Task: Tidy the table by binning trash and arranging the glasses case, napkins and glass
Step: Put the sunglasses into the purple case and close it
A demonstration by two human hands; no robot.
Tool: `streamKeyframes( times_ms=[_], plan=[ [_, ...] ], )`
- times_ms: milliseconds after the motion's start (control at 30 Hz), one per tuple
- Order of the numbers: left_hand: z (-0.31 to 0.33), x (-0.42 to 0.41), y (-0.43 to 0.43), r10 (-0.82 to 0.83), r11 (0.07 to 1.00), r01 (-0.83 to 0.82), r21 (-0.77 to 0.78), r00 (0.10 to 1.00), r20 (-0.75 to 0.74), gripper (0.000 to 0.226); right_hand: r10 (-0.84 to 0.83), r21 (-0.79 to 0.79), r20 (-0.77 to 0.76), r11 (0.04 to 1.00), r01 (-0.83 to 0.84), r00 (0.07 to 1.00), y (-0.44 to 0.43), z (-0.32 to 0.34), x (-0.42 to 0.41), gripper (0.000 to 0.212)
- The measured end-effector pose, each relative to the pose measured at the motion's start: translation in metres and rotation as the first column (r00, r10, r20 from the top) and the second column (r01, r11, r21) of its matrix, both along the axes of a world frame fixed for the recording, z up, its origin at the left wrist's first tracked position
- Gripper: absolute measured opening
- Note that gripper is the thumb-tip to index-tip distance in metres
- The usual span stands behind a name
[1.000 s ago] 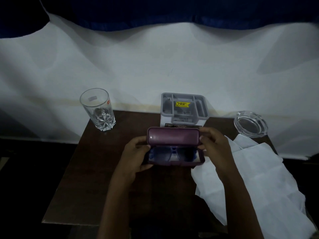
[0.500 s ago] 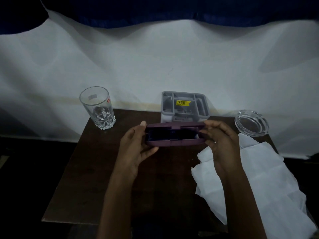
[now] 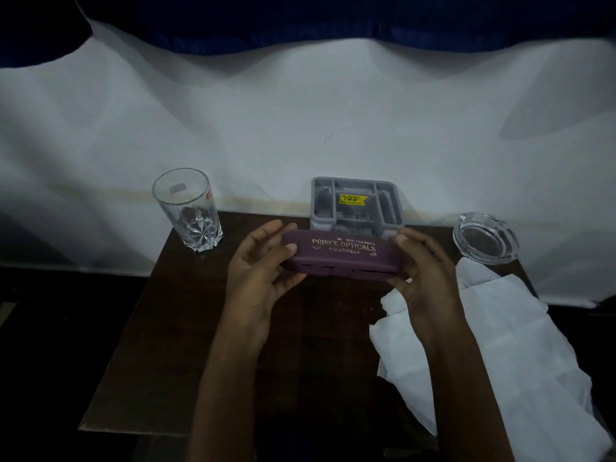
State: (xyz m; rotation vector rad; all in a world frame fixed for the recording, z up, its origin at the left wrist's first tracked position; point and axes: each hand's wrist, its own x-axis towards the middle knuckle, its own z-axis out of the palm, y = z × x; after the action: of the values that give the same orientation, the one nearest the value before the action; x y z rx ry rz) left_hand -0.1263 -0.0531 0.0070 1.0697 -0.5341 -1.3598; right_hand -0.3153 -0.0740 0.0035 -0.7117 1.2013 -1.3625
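Holding the glasses case (image 3: 340, 255) just above mid-table, lengthwise left to right, gold lettering up, lid closed as far as can be seen. Gripped at left end by left hand (image 3: 260, 275), fingers curled over far side & top, thumb at near edge. Gripped at right end by right hand (image 3: 423, 275), fingers & thumb wrapped round the end. Sits just near of grey compartment tray (image 3: 356, 201) at far edge of table (image 3: 166, 328); touching or not, can't tell.

Judging progress: prob. early to mid.
- Looks done: case shut, ready to set down.
- Left to do: placing case somewhere tidy.
- Left to do: squaring up napkins (image 3: 500, 345), lying loose & crumpled at right, hanging over near-right table edge.
- Left to do: positioning glass (image 3: 188, 211), upright at far-left corner, well apart from the rest.

Also a clear ashtray (image 3: 485, 241) at far right, just beyond napkins. No obvious trash or bin in view, so can't tell re binning.
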Motion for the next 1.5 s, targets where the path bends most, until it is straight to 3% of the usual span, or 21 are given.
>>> streamKeyframes(
  times_ms=[133,300,467,767,1167,1300,1367,1500],
  plan=[
    [-0.001,-0.003,-0.001,-0.025,0.999,0.024,-0.024,1.000,-0.011,0.040,0.137,0.156,0.050,0.977,-0.143,0.989,-0.001,0.000,0.004,0.013],
    [-0.003,-0.011,-0.005,-0.023,0.996,0.034,0.084,0.991,-0.133,0.038,0.099,0.100,0.091,0.989,-0.108,0.991,-0.002,0.000,0.003,0.010],
    [-0.005,-0.014,-0.006,-0.005,0.991,0.027,0.134,0.987,-0.158,0.048,0.064,0.099,0.133,0.992,-0.078,0.989,-0.001,0.001,0.001,0.015],
    [-0.008,-0.012,-0.006,0.007,0.992,0.004,0.126,0.996,-0.091,0.020,0.066,0.062,0.114,0.995,-0.074,0.991,-0.001,0.001,0.002,0.007],
    [-0.010,-0.012,-0.006,0.018,0.995,-0.013,0.104,0.999,-0.050,0.016,0.060,0.014,0.122,0.998,-0.062,0.991,-0.002,-0.001,0.005,0.003],
    [-0.012,-0.016,-0.007,0.029,0.992,-0.031,0.126,0.999,0.013,0.025,0.019,0.011,0.063,1.000,-0.019,0.998,0.000,-0.001,0.010,0.024],
    [-0.012,-0.017,-0.006,0.050,0.991,-0.056,0.124,0.997,0.054,0.030,0.010,0.017,-0.037,1.000,-0.009,0.999,-0.001,0.002,0.011,0.031],
    [-0.018,-0.022,-0.002,0.105,0.980,-0.135,0.143,0.974,0.201,0.037,0.067,0.036,-0.281,0.998,-0.059,0.957,0.003,0.003,0.006,0.021]
  ],
)
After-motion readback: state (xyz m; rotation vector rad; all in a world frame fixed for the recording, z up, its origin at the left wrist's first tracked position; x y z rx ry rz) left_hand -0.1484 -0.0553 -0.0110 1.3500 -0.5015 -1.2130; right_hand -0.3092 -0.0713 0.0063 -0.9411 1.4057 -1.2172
